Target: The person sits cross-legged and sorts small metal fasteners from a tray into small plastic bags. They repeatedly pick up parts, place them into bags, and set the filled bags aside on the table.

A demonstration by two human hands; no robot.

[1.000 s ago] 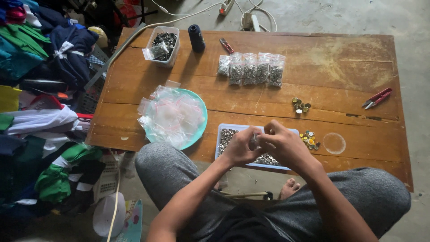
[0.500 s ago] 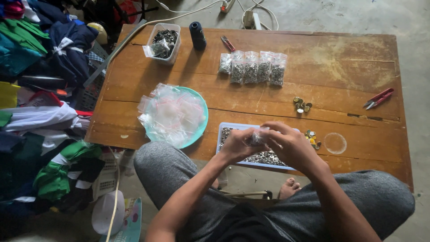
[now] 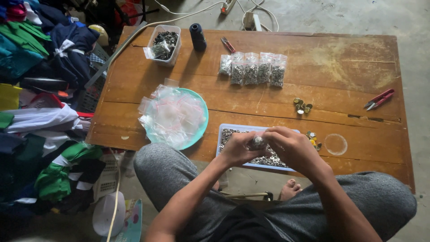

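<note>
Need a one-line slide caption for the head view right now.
Both hands, left hand and right hand, pinch a small clear bag above a blue tray of metal rings on a wooden table.

1. Four small clear zip bags [image 3: 253,69] sit in a row at the far middle of the wooden table [image 3: 349,67], each stuffed with silvery metal bits.
2. A loose heap of empty clear baggies [image 3: 170,114] is on the teal plate [image 3: 204,118], near left.
3. One more small bag [image 3: 256,143], filled, is pinched between the left hand [image 3: 237,150] and right hand [image 3: 293,148].
4. Another baggie [image 3: 154,51] hangs out of the clear tub [image 3: 172,30], far left.
</note>
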